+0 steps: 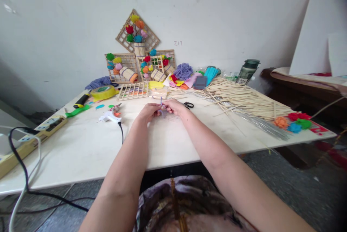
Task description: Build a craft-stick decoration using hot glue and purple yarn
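My left hand (pixel 149 110) and my right hand (pixel 174 106) meet over the middle of the white table (pixel 86 148), fingers pinched together around a small purple strip (pixel 162 106) that sticks up between them. Both hands are closed on it. Black scissors (pixel 188 105) lie just right of my right hand. A white glue gun (pixel 110 116) with a black cord lies left of my left hand. A slatted wooden grid (pixel 132 91) lies flat beyond my hands.
Finished wooden lattice frames with coloured flowers (pixel 139 56) lean on the wall. A big pile of thin wooden sticks (pixel 244 98) covers the right side, with loose felt flowers (pixel 294 122) near the edge. Yellow tape roll (pixel 103 92), power strip (pixel 40 130) and cables (pixel 24 174) lie left.
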Action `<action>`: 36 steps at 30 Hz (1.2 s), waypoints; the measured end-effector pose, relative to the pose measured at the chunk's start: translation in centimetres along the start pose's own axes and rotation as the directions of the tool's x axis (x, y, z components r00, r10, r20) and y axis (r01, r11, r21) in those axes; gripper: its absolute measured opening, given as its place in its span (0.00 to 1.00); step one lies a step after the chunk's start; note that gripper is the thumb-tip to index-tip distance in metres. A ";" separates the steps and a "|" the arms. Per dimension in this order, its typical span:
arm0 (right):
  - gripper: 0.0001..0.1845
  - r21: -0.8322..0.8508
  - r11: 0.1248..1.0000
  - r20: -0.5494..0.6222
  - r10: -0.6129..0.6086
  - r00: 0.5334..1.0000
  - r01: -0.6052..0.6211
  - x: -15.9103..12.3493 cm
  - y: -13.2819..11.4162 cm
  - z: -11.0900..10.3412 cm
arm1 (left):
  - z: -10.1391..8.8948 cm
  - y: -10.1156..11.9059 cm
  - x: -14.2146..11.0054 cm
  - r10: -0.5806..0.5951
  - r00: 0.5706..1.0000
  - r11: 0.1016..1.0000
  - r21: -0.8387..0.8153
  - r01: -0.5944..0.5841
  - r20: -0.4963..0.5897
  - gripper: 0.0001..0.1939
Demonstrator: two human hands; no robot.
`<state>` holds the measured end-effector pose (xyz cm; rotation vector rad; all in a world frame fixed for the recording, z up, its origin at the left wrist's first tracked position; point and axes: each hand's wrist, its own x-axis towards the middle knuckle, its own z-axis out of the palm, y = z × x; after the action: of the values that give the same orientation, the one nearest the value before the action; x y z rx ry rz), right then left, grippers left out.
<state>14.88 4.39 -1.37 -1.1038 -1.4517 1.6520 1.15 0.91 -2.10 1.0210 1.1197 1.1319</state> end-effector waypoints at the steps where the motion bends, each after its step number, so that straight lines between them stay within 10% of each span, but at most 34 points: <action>1: 0.08 -0.004 1.000 0.008 0.001 1.000 -0.001 0.0 0.0 0.0 | 0.0 0.1 -0.1 -0.008 1.000 1.000 0.000 0.008 -0.001 0.05; 26: 0.09 -0.266 0.964 -0.150 -0.058 0.987 0.016 -0.5 -0.3 0.5 | 0.0 1.7 -1.2 0.030 0.979 0.924 0.378 0.051 -0.204 0.11; 36: 0.07 -0.125 0.992 -0.133 -0.017 0.991 0.000 -0.1 0.0 0.6 | -0.3 2.1 -1.8 -0.010 0.999 0.871 0.491 -0.009 0.034 0.13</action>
<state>14.40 4.06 -1.32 -1.2508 -1.4866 1.4681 0.45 -0.58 0.13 1.4261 1.4181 0.8345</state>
